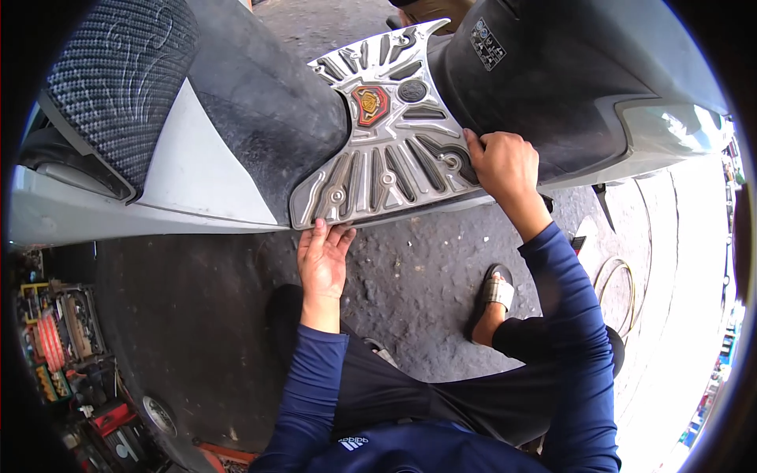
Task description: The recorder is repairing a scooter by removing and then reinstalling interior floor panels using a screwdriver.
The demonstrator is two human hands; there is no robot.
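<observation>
A silver slotted metal footplate (386,169) with a red-and-yellow emblem lies across the floorboard of a scooter with dark plastic (544,71) and pale grey panels (201,165). My left hand (322,264), palm up, holds the plate's lower left edge with thumb and fingertips, some partly hidden under it. My right hand (505,165) is wrapped over the plate's right end, thumb near the slots, its other fingers curled.
Another person's leg (426,12) shows beyond the scooter. My sandalled foot (493,307) rests on the rough dark floor (410,260). Trays of tools (67,331) stand at the left. A loose cable (623,272) lies at the right.
</observation>
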